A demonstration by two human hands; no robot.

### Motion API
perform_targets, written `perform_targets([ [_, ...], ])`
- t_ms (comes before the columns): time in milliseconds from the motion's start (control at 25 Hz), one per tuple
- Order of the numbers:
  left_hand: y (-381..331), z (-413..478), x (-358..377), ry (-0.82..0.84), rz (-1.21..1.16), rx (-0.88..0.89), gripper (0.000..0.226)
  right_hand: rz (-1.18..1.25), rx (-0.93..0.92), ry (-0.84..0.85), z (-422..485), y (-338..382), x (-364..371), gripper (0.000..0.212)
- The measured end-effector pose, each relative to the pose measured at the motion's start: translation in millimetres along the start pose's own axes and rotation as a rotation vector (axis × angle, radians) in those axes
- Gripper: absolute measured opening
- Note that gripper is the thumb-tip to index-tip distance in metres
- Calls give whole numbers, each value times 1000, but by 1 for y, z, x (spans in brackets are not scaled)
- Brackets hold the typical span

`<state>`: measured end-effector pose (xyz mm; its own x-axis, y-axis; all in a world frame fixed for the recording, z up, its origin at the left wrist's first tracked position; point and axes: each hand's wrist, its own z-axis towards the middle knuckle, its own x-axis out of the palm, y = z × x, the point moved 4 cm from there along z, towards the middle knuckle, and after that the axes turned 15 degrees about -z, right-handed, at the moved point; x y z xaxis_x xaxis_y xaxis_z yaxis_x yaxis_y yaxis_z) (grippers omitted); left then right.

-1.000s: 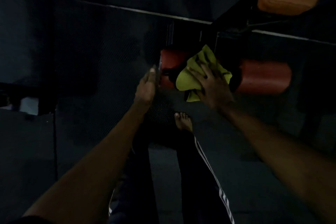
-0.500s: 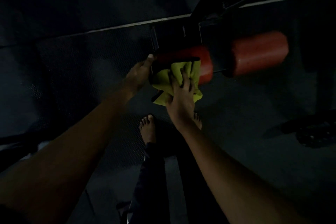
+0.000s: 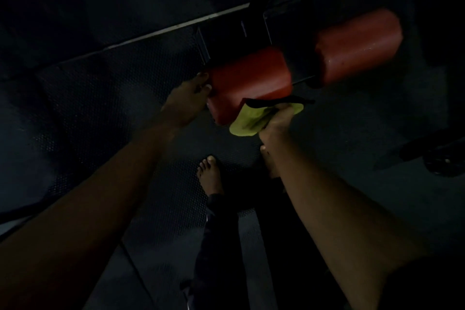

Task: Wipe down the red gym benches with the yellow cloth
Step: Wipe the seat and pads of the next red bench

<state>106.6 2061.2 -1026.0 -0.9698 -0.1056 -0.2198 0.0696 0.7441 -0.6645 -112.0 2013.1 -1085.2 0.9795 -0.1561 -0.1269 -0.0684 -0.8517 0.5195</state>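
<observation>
Having slid off the front of the red pad (image 3: 249,75), the yellow cloth (image 3: 247,121) now sits bunched in the right hand (image 3: 276,121), fingers curled round it, at the pad's lower edge, while the left hand (image 3: 187,100) braces the end with straight fingers, so wiping has likely reached the underside.

1. The nearer red roller pad (image 3: 249,80) is a glossy cylinder lying crosswise on the bench's dark frame, slightly tilted.
2. The farther red roller pad (image 3: 357,45) matches it, on the frame's other side.
3. The yellow cloth (image 3: 247,121), bunched and dark-edged, presses against the nearer pad's lower edge, gripped by the right hand (image 3: 276,121).
</observation>
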Motion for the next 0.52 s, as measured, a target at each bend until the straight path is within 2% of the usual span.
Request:
perform_targets([
  [80,2,3,5,-3,23,31,52,84,80,79,3,-4,-2,46],
  [120,0,-6,11,15,45,35,52,91,126,95,-1,-9,0,41],
  [200,-1,-5,10,-21,-3,59,51,3,251,167,-20,-25,-1,31],
  [280,-3,-5,12,-89,-7,54,49,-70,293,276,-37,-34,1,35],
  [360,-9,-2,18,-144,130,59,50,-134,233,256,-44,-30,0,40],
  [440,-18,5,27,-146,277,93,57,-217,131,130,-44,-15,-13,42],
  [520,-24,14,41,-100,329,106,59,-335,-33,-9,-39,12,-39,47],
])
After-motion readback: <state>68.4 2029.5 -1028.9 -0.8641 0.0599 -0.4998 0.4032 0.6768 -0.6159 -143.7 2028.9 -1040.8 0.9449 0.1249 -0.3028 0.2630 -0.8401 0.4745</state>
